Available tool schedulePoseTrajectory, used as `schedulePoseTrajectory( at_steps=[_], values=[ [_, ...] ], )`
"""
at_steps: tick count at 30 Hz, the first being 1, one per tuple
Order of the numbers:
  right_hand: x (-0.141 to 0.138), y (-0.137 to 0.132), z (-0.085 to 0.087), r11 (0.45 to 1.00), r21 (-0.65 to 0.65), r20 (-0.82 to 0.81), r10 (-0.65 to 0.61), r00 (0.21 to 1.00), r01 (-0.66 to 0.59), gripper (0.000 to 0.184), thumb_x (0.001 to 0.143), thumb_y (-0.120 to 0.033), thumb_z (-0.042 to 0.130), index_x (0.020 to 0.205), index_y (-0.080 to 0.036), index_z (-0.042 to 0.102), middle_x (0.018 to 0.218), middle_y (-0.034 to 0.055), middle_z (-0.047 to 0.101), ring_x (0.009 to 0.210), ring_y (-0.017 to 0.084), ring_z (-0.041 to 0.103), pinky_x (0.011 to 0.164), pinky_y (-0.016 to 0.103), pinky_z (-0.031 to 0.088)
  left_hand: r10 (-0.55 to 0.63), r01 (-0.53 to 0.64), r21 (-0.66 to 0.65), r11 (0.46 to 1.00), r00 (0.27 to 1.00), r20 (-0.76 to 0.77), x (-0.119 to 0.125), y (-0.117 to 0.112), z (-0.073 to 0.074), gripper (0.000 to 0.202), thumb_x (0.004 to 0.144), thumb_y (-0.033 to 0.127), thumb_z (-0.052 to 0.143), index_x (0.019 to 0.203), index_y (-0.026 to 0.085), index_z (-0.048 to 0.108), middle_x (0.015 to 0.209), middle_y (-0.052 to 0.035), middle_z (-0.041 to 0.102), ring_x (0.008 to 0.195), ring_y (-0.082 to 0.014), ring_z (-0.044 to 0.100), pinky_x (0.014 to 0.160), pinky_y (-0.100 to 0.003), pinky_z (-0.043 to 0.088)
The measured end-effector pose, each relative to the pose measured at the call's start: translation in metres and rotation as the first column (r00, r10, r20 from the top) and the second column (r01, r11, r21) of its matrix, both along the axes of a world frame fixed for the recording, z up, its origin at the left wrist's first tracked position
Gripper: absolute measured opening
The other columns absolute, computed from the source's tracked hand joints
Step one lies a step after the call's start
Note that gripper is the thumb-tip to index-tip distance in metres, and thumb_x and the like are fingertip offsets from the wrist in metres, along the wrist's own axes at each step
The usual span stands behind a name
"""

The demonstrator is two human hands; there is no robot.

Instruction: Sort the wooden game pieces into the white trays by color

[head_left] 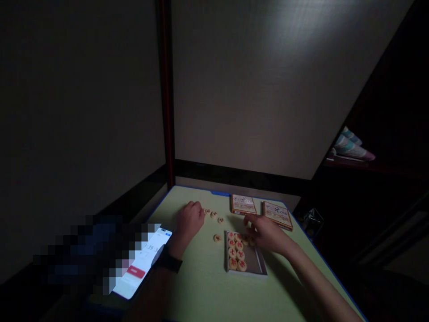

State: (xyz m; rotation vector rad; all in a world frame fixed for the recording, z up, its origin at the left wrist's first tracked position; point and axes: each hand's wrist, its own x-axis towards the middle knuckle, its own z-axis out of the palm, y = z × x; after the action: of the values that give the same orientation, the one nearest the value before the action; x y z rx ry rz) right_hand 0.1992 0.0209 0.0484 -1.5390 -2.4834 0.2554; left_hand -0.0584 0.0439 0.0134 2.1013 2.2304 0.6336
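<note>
My left hand (191, 220), with a dark band at the wrist, rests with curled fingers beside a short row of round wooden xiangqi pieces (213, 214). Whatever its fingers hold is hidden. A single xiangqi piece (217, 238) lies nearer, left of an open shallow box (253, 264). Inside the box, two columns of pieces with red characters (232, 252) fill the left side, and further pieces sit along its far end. Over that far right corner bends my right hand (263, 230), its fingers curled inward. I cannot make out what is in them.
Two flat printed boxes, one at the back (243, 204) and one at the right (277, 214), lie on the green table (194, 277) with its blue edge. A lit phone (140, 264) is by my left forearm. Walls (234, 89) stand behind.
</note>
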Motion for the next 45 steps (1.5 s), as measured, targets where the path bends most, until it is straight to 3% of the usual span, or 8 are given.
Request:
schedulePoseTrajectory(
  at_steps=[5, 11, 18, 22, 28, 33, 37, 45],
  values=[
    [-0.044, 0.035, 0.003, 0.985, 0.008, 0.008, 0.171, 0.985, -0.171, 0.029, 0.075, -0.001, 0.054, 0.095, -0.016, 0.07, 0.091, 0.0068, 0.073, 0.082, 0.017, 0.064, 0.07, 0.022, 0.04, -0.027, 0.018, -0.08, 0.997, 0.993, -0.116, -0.005, 0.0, -0.01, 0.027, 0.095, 0.027, 0.046, 0.107, 0.016, 0.068, 0.109, -0.0131, 0.064, 0.1, -0.0244, 0.065, 0.081, -0.032, 0.05],
    [-0.09, 0.068, -0.016, 0.987, 0.012, 0.101, 0.159, 0.982, -0.161, 0.029, 0.084, -0.023, 0.061, 0.112, -0.017, 0.07, 0.111, 0.0128, 0.072, 0.1, 0.023, 0.066, 0.081, 0.026, 0.043, -0.021, 0.002, -0.147, 0.989, 0.992, -0.124, -0.007, -0.002, -0.012, 0.028, 0.097, 0.026, 0.046, 0.117, 0.017, 0.064, 0.115, -0.015, 0.06, 0.096, -0.0242, 0.068, 0.079, -0.032, 0.051],
    [-0.107, 0.077, -0.015, 0.987, 0.042, 0.141, 0.145, 0.979, -0.153, 0.04, 0.083, -0.028, 0.064, 0.122, -0.019, 0.065, 0.117, 0.0137, 0.069, 0.106, 0.025, 0.065, 0.084, 0.028, 0.045, 0.046, -0.06, -0.165, 0.984, 0.995, -0.084, -0.017, 0.002, -0.01, 0.034, 0.089, 0.005, 0.045, 0.115, 0.016, 0.064, 0.108, -0.0154, 0.063, 0.098, -0.0226, 0.067, 0.081, -0.03, 0.05],
    [-0.121, 0.091, -0.01, 0.982, 0.04, 0.153, 0.176, 0.973, -0.184, 0.035, 0.086, -0.021, 0.058, 0.12, -0.02, 0.067, 0.119, 0.0128, 0.069, 0.108, 0.024, 0.065, 0.084, 0.027, 0.044, 0.048, -0.059, -0.189, 0.98, 0.997, -0.063, -0.023, 0.002, -0.007, 0.034, 0.086, 0.0, 0.044, 0.109, 0.012, 0.066, 0.104, -0.0163, 0.066, 0.1, -0.023, 0.067, 0.083, -0.029, 0.05],
    [-0.146, 0.114, -0.012, 0.972, -0.033, 0.191, 0.235, 0.953, -0.233, 0.034, 0.084, -0.015, 0.058, 0.113, -0.023, 0.072, 0.105, 0.0062, 0.076, 0.098, 0.02, 0.068, 0.077, 0.023, 0.044, 0.04, -0.049, -0.171, 0.984, 0.997, -0.059, -0.029, 0.004, -0.01, 0.033, 0.087, 0.0, 0.044, 0.107, 0.012, 0.068, 0.107, -0.0168, 0.066, 0.101, -0.0222, 0.067, 0.084, -0.028, 0.048],
    [-0.141, 0.113, -0.013, 0.968, -0.092, 0.247, 0.25, 0.936, -0.234, 0.032, 0.074, -0.024, 0.071, 0.106, -0.023, 0.076, 0.101, 0.0067, 0.077, 0.095, 0.024, 0.069, 0.071, 0.025, 0.045, -0.02, 0.005, -0.213, 0.977, 0.998, -0.067, -0.026, 0.003, -0.009, 0.033, 0.086, 0.0, 0.047, 0.105, 0.015, 0.069, 0.109, -0.0142, 0.067, 0.102, -0.0205, 0.066, 0.084, -0.026, 0.048],
    [-0.129, 0.105, -0.015, 0.961, -0.137, 0.265, 0.271, 0.925, -0.242, 0.027, 0.068, -0.012, 0.069, 0.091, -0.022, 0.078, 0.09, 0.005, 0.077, 0.089, 0.023, 0.07, 0.069, 0.024, 0.044, -0.021, 0.005, -0.217, 0.976, 0.997, -0.072, -0.023, 0.0, -0.007, 0.037, 0.086, -0.001, 0.043, 0.107, 0.015, 0.069, 0.109, -0.0148, 0.067, 0.101, -0.0205, 0.066, 0.083, -0.026, 0.048],
    [-0.1, 0.114, -0.013, 0.97, -0.138, 0.19, 0.224, 0.956, -0.2, 0.037, 0.072, -0.005, 0.063, 0.105, -0.017, 0.074, 0.089, 0.0031, 0.077, 0.081, 0.017, 0.069, 0.068, 0.02, 0.044, -0.038, 0.022, -0.227, 0.974, 0.997, -0.063, -0.022, -0.001, -0.007, 0.035, 0.086, -0.001, 0.044, 0.109, 0.013, 0.066, 0.116, -0.0149, 0.065, 0.108, -0.0213, 0.064, 0.09, -0.027, 0.048]
  ],
)
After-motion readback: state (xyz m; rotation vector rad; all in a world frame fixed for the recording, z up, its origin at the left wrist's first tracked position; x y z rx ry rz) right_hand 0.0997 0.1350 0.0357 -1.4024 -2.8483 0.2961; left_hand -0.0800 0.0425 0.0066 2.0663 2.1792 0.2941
